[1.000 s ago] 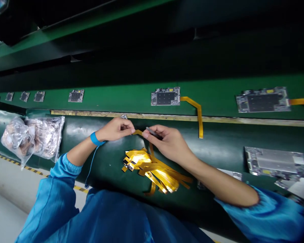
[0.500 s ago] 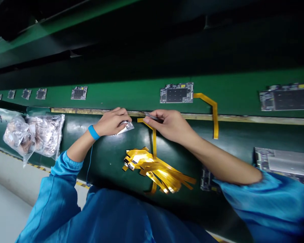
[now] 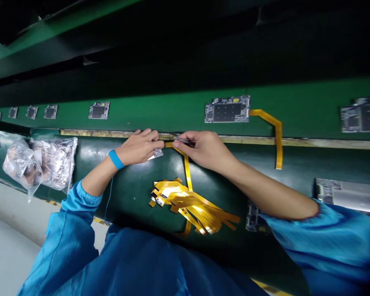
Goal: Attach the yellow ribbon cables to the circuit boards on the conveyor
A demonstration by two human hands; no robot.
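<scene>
My left hand [image 3: 140, 146] rests with curled fingers on a small silvery circuit board [image 3: 156, 154] at the far edge of the dark green bench. My right hand [image 3: 203, 149] pinches thin grey tweezers [image 3: 182, 140] whose tip meets the end of a yellow flex cable [image 3: 186, 166] beside that board. The cable runs down toward a loose pile of yellow flex cables [image 3: 189, 204] lying between my forearms. A blue wrist strap [image 3: 115, 159] circles my left wrist.
A green conveyor belt [image 3: 160, 113] behind the bench carries several circuit boards, one [image 3: 227, 109] with a yellow flex cable [image 3: 273, 127] hanging over the edge. A crinkled plastic bag [image 3: 40, 162] lies at the left. More boards [image 3: 347, 193] sit at the right.
Both hands moved from above the cable pile up to the bench's far edge. The left hand came down on the small board, and the right brought the cable end beside it.
</scene>
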